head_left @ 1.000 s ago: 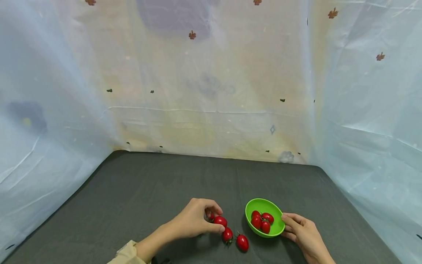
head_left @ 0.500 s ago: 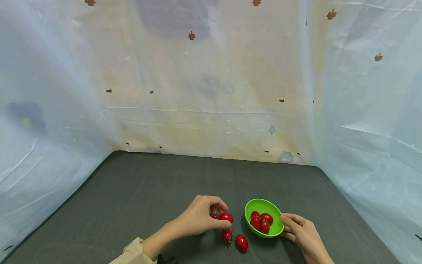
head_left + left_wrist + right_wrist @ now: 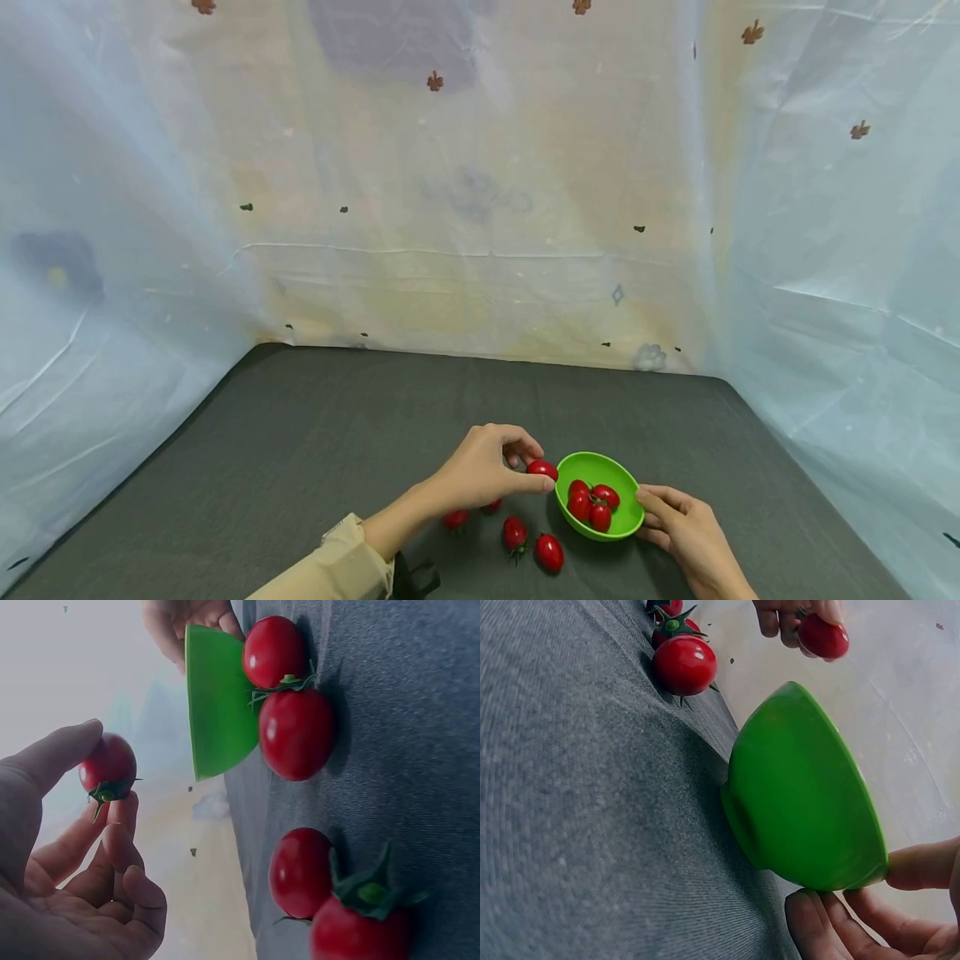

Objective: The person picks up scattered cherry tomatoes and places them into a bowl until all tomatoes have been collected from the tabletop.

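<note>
My left hand [image 3: 534,472] pinches a red cherry tomato [image 3: 543,468] between thumb and fingers, just above the left rim of a small green bowl [image 3: 632,523]. In the left wrist view the tomato [image 3: 109,765] hangs in the air, clear of the bowl [image 3: 220,712]. Several tomatoes [image 3: 592,502] lie in the bowl. My right hand [image 3: 647,515] grips the bowl's right rim, thumb on top and fingers [image 3: 832,930] underneath. Several loose tomatoes [image 3: 549,552] lie on the dark cloth below my left hand.
The dark grey cloth [image 3: 315,433] covers the table, with pale printed sheets [image 3: 480,208] hung behind and at both sides. A loose tomato [image 3: 455,519] lies under my left wrist, with another [image 3: 513,532] nearer the bowl.
My left hand has lifted one tomato off the pile and carried it right to the bowl's rim, uncovering more tomatoes on the cloth. The right hand and bowl stayed put.
</note>
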Tool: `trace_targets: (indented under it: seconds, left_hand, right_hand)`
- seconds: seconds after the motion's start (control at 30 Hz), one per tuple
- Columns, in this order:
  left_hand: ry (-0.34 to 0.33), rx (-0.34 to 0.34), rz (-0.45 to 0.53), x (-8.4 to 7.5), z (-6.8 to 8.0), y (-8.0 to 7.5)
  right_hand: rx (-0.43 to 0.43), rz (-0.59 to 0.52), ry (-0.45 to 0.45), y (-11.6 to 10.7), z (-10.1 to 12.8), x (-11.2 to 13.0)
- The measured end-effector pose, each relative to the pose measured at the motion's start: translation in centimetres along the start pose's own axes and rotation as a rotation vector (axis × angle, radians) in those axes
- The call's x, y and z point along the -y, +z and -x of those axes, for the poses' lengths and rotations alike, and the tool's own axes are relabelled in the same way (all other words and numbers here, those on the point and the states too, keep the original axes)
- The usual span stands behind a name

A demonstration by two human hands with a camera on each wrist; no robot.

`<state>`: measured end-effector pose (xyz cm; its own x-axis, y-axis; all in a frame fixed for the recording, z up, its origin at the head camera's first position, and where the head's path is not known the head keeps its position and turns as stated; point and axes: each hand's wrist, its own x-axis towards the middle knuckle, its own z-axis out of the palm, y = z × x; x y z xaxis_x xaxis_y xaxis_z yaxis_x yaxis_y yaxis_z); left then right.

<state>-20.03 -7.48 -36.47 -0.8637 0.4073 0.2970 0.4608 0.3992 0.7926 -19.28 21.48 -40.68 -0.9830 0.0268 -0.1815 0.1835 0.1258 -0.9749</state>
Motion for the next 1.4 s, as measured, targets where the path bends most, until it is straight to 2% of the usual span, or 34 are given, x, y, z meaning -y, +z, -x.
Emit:
trace_targets:
  seconds: [0.27, 0.7, 0.9, 1.4]
  left_hand:
    - [0.01, 0.007, 0.005, -0.5, -1.4, 0.3]
    - [-0.002, 0.066, 0.011, -0.7, -3.3, 2.1]
    - [-0.014, 0.086, 0.005, -0.5, -3.6, 2.8]
    - [0.021, 0.112, 0.005, -0.7, -4.0, 3.5]
  right_hand:
    - [0.005, 0.004, -0.003, -0.1, 0.0, 0.0]
    - [-0.012, 0.015, 0.015, -0.1, -0.3, 0.0]
    - [-0.015, 0.017, 0.02, -0.1, -0.3, 0.0]
    - [-0.018, 0.022, 0.007, 0.0, -0.2, 0.0]
